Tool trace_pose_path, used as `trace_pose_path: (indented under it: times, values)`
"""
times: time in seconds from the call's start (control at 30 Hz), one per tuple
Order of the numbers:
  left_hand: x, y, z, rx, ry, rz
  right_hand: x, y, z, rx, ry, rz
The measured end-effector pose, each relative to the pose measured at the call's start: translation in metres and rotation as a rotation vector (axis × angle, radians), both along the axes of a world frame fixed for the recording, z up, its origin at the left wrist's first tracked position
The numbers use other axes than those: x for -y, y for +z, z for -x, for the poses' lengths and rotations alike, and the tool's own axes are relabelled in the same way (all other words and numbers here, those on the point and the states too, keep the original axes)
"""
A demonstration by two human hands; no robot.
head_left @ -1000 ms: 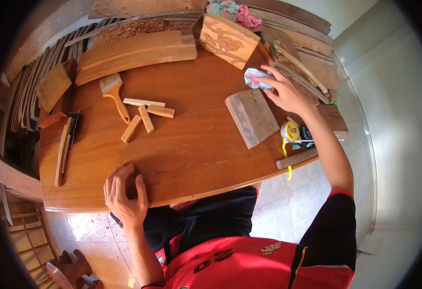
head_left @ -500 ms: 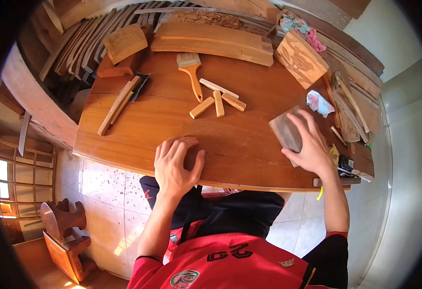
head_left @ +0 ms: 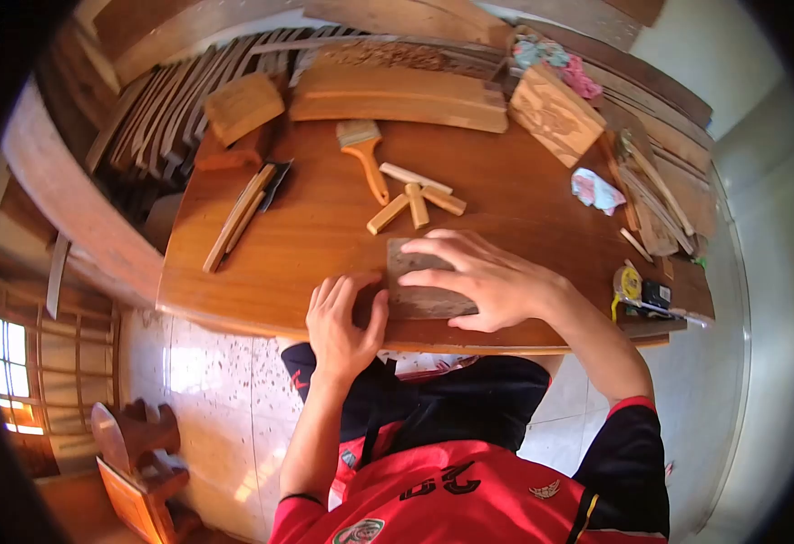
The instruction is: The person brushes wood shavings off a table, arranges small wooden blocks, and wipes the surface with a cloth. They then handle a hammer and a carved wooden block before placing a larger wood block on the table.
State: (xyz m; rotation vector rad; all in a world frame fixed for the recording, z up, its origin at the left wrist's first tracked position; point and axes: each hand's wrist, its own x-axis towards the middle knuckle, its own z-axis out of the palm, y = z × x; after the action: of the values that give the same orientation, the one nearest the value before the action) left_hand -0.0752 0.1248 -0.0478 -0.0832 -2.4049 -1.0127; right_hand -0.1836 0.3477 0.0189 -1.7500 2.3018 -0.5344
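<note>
A flat grey-brown rectangular block (head_left: pixel 406 301) lies near the front edge of the wooden table, in front of me. My right hand (head_left: pixel 496 283) grips it from above, fingers over the far part and thumb near its front side. To its left, my left hand (head_left: pixel 342 322) rests at the table edge with bent fingers, thumb apart and nothing held. Just beyond the block are several small wooden sticks (head_left: pixel 417 206) in a loose fan. A wide paintbrush (head_left: pixel 369 163) with an orange handle lies behind them.
Left on the table (head_left: pixel 297 227) lie wooden-handled tools (head_left: pixel 241 218). Thick wood blocks (head_left: pixel 244 107) and a long board (head_left: pixel 397 95) line the back. A patterned wood piece (head_left: pixel 555 113), a crumpled cloth (head_left: pixel 596 191) and a yellow tape measure (head_left: pixel 628 283) are on the right.
My right hand has brought the block leftward from the right side of the table to beside my left hand. My left hand has stayed near the front edge. The view has shifted slightly.
</note>
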Motion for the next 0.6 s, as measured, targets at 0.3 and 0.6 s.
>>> trace_pose_path:
  times: [0.3, 0.6]
  values:
    - [-0.003, -0.005, -0.004, 0.044, -0.019, -0.146, -0.023, -0.004, -0.001, 0.048, -0.168, 0.221]
    - [0.041, 0.039, 0.067, 0.076, -0.223, 0.088, -0.140, 0.002, 0.042, -0.333, -0.828, -0.025]
